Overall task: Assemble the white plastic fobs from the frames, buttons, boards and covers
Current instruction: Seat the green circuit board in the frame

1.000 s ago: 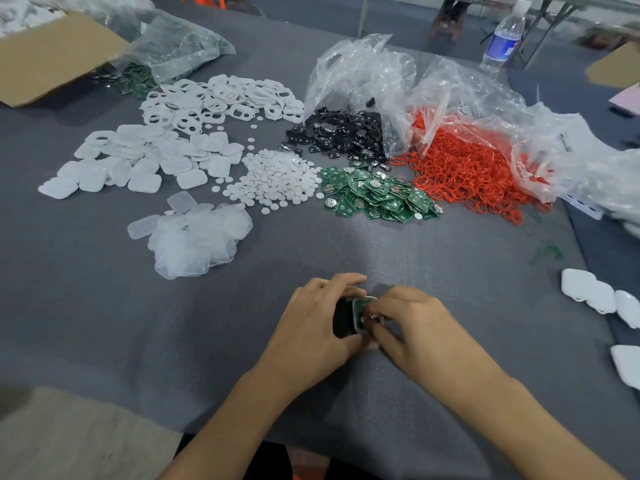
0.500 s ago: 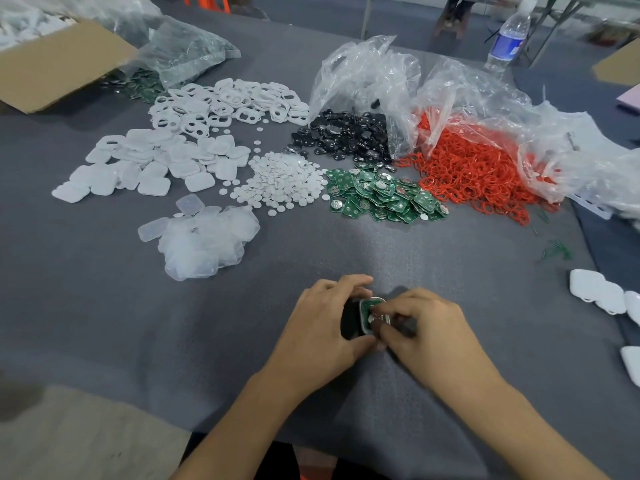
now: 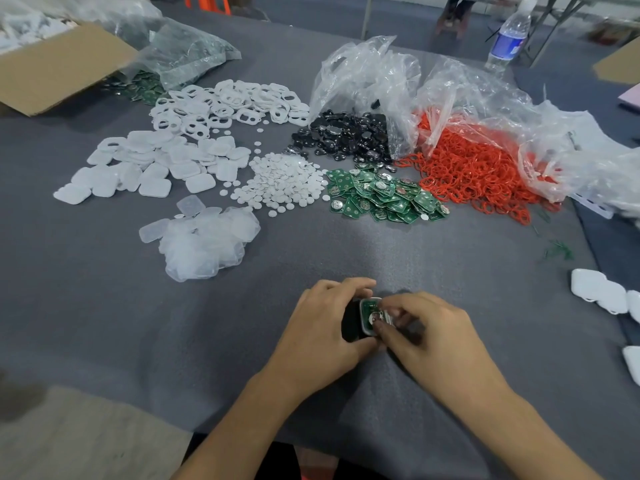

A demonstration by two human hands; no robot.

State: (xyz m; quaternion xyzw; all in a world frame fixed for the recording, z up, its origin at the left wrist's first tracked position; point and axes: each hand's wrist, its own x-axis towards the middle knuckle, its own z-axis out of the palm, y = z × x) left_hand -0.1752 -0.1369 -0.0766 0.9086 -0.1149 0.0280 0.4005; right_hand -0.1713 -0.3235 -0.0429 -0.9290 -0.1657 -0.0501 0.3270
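Note:
Both hands meet low in the middle of the grey table. My left hand (image 3: pixel 323 327) grips a half-built fob (image 3: pixel 370 315), a white frame with a green board showing inside it. My right hand (image 3: pixel 427 332) pinches at the fob's right side, fingertips on the board. Farther up lie the part piles: white frames (image 3: pixel 228 105), white covers (image 3: pixel 152 168), small white round buttons (image 3: pixel 284 183), green boards (image 3: pixel 381 197) and translucent covers (image 3: pixel 204 240).
Black discs (image 3: pixel 346 136) and red rings (image 3: pixel 474 171) spill from clear bags (image 3: pixel 367 81). A cardboard box (image 3: pixel 59 67) stands far left, a water bottle (image 3: pixel 509 39) far right. Finished white fobs (image 3: pixel 602 291) lie at the right edge.
The hands stay together on the fob with only small finger movements on the board. My view has drifted slightly, so the piles sit a little more to the right.

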